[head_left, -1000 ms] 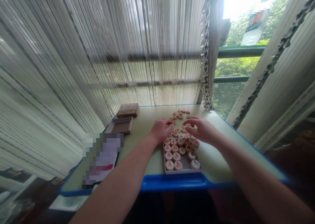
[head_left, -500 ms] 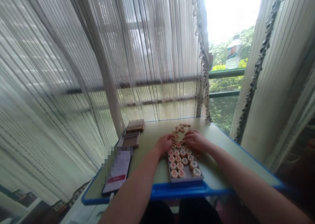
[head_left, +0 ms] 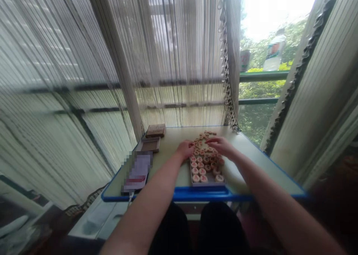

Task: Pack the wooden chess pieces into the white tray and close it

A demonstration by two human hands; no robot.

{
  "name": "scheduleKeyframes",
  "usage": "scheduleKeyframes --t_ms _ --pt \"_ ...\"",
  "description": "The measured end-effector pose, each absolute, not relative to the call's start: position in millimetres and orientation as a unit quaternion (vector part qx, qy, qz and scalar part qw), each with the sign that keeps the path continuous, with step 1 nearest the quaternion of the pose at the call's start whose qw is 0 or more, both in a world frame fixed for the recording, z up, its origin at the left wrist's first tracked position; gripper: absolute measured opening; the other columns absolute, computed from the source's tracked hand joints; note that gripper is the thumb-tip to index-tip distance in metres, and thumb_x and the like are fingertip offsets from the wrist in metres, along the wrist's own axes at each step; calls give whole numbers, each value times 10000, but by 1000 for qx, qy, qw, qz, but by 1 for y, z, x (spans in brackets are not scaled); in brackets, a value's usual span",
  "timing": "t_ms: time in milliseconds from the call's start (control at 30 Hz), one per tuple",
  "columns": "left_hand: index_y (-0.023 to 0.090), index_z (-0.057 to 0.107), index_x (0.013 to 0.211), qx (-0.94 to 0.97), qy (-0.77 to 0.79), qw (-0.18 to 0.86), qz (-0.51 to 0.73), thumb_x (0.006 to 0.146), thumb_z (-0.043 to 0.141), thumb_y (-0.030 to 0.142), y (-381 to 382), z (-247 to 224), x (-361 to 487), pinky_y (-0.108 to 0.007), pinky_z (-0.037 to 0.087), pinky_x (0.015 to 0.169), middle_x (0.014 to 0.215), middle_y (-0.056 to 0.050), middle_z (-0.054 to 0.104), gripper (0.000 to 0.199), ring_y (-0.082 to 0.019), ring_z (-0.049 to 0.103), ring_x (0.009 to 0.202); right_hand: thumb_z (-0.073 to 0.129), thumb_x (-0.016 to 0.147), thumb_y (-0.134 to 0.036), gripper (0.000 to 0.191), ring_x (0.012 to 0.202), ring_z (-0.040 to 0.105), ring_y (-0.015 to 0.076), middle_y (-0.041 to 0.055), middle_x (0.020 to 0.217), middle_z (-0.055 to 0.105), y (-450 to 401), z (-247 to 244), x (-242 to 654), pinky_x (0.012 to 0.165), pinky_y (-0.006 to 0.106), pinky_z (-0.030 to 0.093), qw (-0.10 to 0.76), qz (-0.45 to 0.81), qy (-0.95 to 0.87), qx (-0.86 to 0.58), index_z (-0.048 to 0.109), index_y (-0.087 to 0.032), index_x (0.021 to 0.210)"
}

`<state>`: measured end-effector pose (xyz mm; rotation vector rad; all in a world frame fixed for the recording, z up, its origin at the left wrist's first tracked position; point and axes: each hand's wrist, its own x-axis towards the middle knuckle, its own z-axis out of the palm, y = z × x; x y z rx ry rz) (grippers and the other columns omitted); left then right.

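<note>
Round wooden Chinese chess pieces with red and dark characters lie in a shallow box (head_left: 208, 185) at the table's near edge. In its left columns, red-marked pieces (head_left: 198, 171) sit in rows; those at the right lie less evenly. Beyond the box, loose pieces (head_left: 200, 136) spread across the tabletop. My left hand (head_left: 186, 149) rests at the left of the loose pieces, fingers curled in at their edge; whatever is between the fingertips is too small to make out. Over the right side of the pieces, my right hand (head_left: 223, 146) reaches inward with fingers stretched and apart.
The pale table (head_left: 167, 173) has a blue rim. At its left lie a phone (head_left: 140, 169) with a cable, an open box lid (head_left: 150, 145) and a brown box (head_left: 156, 130). Sheer curtains (head_left: 181, 61) hang behind; a bottle (head_left: 274, 53) stands on the window rail.
The camera view has shifted, so the table sits higher in the picture. My left fingers are more curled, and my right fingers reach farther over the loose pieces.
</note>
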<state>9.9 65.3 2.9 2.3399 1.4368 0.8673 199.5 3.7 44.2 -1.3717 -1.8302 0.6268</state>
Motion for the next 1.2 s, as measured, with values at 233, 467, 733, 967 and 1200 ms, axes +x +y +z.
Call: scheduleKeyframes --t_ms 233,467,733,967,1200 --pt "175 698 822 808 489 141 296 717 579 251 62 5 9 -243 473 839 989 -42 657 176 -165 604 900 516 758 -304 305 751 570 144 71 965 664 21 49 204 668 270 460 385 211 -705 -558 666 -156 979" --pt "196 695 872 800 509 97 303 731 532 217 63 7 6 -269 443 883 980 -41 661 217 -180 581 938 542 723 -262 265 1024 492 226 78 1006 638 33 17 218 936 360 343 267 78 -771 -573 708 -177 911" --pt "219 723 857 814 524 38 249 678 584 347 63 9 2 -313 431 857 847 -54 636 261 -219 534 916 566 719 -275 227 996 485 242 66 968 627 32 20 219 892 335 359 234 58 -761 -602 722 -199 865" --pt "220 721 855 820 510 41 255 693 571 351 63 8 2 -318 424 849 836 -58 628 257 -218 529 894 611 694 -373 245 897 541 215 57 859 645 30 21 217 800 297 408 230 85 -755 -608 718 -197 826" --pt "212 719 874 821 497 42 280 721 535 304 62 10 4 -330 421 869 870 -63 637 257 -224 527 921 521 754 -313 262 694 581 149 56 798 670 29 27 230 585 224 407 283 123 -661 -684 689 -158 882"
